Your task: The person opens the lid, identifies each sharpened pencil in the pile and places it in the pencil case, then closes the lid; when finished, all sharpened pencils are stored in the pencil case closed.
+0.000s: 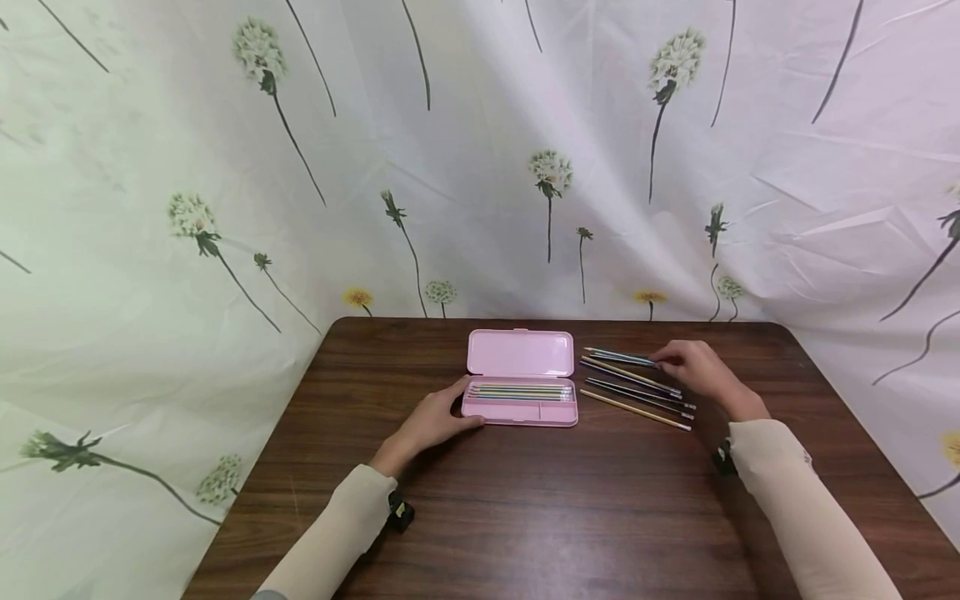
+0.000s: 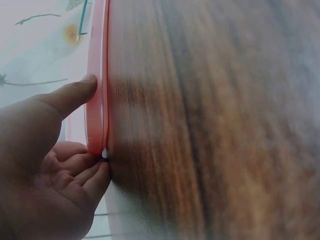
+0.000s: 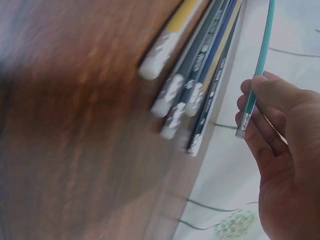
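one teal pencil [image 3: 265,40], pinched by the right hand [image 1: 697,368], is right of the open pink pencil case [image 1: 502,412] | left hand [image 1: 433,419] grips the case's end | likely mid-packing; next move seemingly calls for carrying it leftward, level

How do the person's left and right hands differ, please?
The left hand grips the pink case at one end; the right hand pinches a green pencil. The left hand is spread wide; the right hand is bunched at the pencil. Both emerge from pale sleeves.
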{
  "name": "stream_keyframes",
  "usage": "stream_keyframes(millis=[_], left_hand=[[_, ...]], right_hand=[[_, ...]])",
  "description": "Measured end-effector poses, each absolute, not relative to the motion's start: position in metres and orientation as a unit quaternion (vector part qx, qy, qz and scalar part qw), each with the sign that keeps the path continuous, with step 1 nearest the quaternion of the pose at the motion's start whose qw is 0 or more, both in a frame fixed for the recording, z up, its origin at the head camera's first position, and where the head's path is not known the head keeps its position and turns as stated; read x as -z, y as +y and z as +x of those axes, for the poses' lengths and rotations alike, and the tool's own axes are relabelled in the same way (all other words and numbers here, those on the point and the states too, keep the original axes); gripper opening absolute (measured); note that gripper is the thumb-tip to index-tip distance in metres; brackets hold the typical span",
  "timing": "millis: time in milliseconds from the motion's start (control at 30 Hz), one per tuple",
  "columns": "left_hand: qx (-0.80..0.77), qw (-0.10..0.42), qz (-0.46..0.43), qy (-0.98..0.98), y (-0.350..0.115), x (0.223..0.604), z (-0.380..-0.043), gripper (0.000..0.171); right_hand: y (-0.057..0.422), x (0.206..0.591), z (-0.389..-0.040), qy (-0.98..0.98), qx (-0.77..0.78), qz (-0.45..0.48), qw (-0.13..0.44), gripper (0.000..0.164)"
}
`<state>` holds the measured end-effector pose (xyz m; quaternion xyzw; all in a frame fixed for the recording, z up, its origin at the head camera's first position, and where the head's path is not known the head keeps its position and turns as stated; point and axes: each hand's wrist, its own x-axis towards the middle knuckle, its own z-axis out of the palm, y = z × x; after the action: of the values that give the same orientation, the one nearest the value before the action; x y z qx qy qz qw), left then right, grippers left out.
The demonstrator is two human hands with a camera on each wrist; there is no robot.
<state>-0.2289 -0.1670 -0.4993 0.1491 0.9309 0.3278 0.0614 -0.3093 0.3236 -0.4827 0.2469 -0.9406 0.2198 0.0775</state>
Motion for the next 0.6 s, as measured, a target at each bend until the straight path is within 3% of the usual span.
stream_keyframes(millis=[300, 600], left_hand=[[-0.336, 0.062, 0.149, 0.928, -0.167, 0.499, -0.229, 0.087], [-0.334, 0.06, 0.15, 0.929, -0.167, 0.5, -0.229, 0.087]], right_hand=[[0.303, 0.466, -0.311, -0.92, -0.223, 0.302, 0.11, 0.019], [0.28, 0.453, -0.31, -0.915, -0.231, 0.316, 0.093, 0.02]])
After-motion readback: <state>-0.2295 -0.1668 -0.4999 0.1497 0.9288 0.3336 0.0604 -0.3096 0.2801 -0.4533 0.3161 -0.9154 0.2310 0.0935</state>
